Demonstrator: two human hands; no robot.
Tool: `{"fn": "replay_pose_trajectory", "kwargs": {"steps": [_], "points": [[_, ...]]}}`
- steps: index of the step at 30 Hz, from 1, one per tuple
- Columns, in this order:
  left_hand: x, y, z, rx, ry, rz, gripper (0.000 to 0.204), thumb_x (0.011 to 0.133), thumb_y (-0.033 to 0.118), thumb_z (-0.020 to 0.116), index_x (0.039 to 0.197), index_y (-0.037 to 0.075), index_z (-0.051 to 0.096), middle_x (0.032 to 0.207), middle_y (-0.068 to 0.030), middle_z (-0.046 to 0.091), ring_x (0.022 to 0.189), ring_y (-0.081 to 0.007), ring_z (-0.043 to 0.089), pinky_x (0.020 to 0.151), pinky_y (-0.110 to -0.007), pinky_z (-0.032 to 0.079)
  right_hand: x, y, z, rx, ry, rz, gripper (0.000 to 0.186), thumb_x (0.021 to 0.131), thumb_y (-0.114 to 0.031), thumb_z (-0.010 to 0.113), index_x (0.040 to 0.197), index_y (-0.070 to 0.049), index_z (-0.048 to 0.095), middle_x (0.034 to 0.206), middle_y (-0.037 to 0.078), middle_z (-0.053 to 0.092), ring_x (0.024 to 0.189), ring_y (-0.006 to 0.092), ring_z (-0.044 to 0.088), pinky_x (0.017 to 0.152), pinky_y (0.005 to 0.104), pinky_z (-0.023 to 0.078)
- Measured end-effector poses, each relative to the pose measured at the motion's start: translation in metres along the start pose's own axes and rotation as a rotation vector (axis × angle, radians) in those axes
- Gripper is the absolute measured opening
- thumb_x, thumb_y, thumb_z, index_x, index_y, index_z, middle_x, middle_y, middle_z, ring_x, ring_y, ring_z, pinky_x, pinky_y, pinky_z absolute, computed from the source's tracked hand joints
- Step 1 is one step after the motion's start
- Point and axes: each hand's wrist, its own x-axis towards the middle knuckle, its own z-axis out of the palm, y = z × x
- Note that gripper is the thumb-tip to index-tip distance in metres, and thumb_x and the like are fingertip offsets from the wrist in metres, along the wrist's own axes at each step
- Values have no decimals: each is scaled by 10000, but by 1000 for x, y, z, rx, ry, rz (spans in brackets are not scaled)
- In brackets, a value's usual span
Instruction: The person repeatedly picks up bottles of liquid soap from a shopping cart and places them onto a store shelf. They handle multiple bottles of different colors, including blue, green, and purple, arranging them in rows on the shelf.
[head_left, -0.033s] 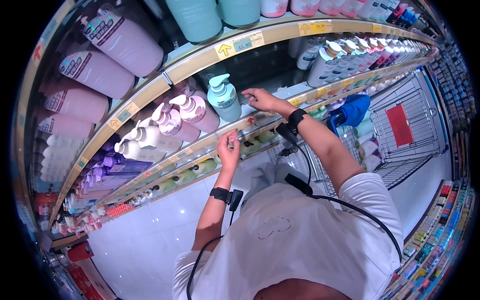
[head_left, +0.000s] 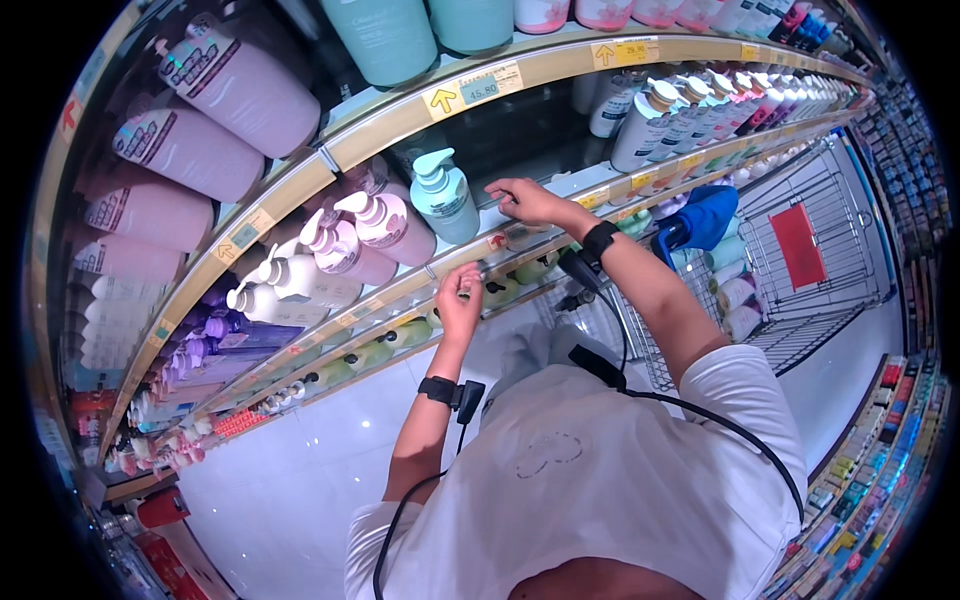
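- A white, soft cotton T-shirt [head_left: 590, 500] fills the bottom of the view; two thin black cables run across it up to the forearms.
- Two black wristbands: one on the left wrist [head_left: 438, 389] with a small black box clipped on, one on the right wrist [head_left: 598, 240].
- The left hand [head_left: 460, 303] is raised to the front strip of the shelf [head_left: 400, 290] that carries the teal pump bottle, below and just right of that bottle. Its fingers are curled narrow, pinching at a small price tag on the strip; what exactly lies between the fingertips is too small to tell.
- The right hand [head_left: 525, 201] rests on the same shelf's bare white surface, just right of the teal pump bottle [head_left: 443, 197]. Its fingers are bent downward and close together; I cannot tell whether they hold anything.
- That bottle is smooth glossy plastic, rounded, with a beaked pump top; it is the only teal one on its shelf.
- Left of it stand pink pump bottles [head_left: 385, 222] with white pumps, at least three visible, then white ones.
- Below the teal bottle's shelf, a row of small green rounded bottles [head_left: 375, 352].
- Right of the teal bottle and farther off, a wire shopping trolley [head_left: 800, 260] with a red panel and blue fabric on its rim.
- Above the teal bottle, big lilac bottles [head_left: 240, 90] lie tilted, four in view.
- Nothing differs from the earlier frame: hands and bottles sit the same.
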Motion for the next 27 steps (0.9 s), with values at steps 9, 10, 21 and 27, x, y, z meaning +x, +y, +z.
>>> {"fn": "replay_pose_trajectory", "kwargs": {"steps": [9,10,21,27], "points": [[48,127,125,-107,-712,270,138,802,65,650,935,34,669,768,-84,659,616,-143,614,589,-266,490,-186,-4,-123,299,444,44,242,897,-40,559,1128,26,595,957,74,672,904,117,629,812,247,491],[52,141,149,-113,-837,255,144,800,77,653,935,30,668,750,-86,654,608,-142,610,583,-267,486,-212,9,-139,372,532,73,252,908,-45,555,1148,23,585,980,88,671,917,130,630,836,263,493],[-12,74,542,282,-1300,314,493,746,294,710,1135,13,595,1026,-186,642,984,-290,621,853,-380,487,-482,315,-105,737,1037,1143,148,820,-187,611,866,-47,623,765,38,591,634,135,551,503,288,433],[-25,-18,553,792,-1188,-245,581,803,363,619,1205,-38,496,1274,-252,505,1178,-384,494,958,-448,410,-433,304,-45,1177,799,1091,442,823,-194,647,1215,-32,525,935,47,615,795,148,597,613,279,479]]}}
